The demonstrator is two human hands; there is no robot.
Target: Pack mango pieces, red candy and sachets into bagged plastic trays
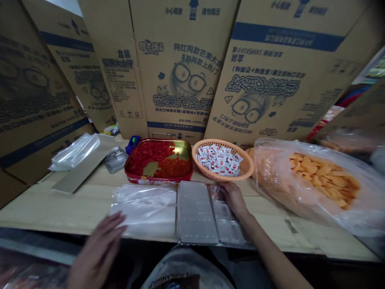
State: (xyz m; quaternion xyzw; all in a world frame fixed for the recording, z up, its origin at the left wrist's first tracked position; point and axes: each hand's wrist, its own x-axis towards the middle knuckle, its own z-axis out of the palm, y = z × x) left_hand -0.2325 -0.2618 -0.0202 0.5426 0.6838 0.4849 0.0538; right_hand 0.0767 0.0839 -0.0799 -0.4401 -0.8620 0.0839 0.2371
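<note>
My left hand (100, 247) is by the table's front edge with its fingers stretched out, nearest to a stack of clear plastic bags (144, 210). Nothing shows in it. My right hand (234, 198) reaches over the far end of a clear compartment tray (230, 224), fingers bent down and pressed together. Their tips are partly hidden, and a small reddish-brown shape shows beneath them. Left of that tray, beside the bags, lies a stack of clear plastic trays (197, 212).
A red tin (128, 176) holds red and orange bits. The orange basket (248, 168) contains small white sachets. On the right is a large plastic bag of orange pieces (325, 180). Cardboard boxes (180, 80) wall the back. More film (78, 152) lies at left.
</note>
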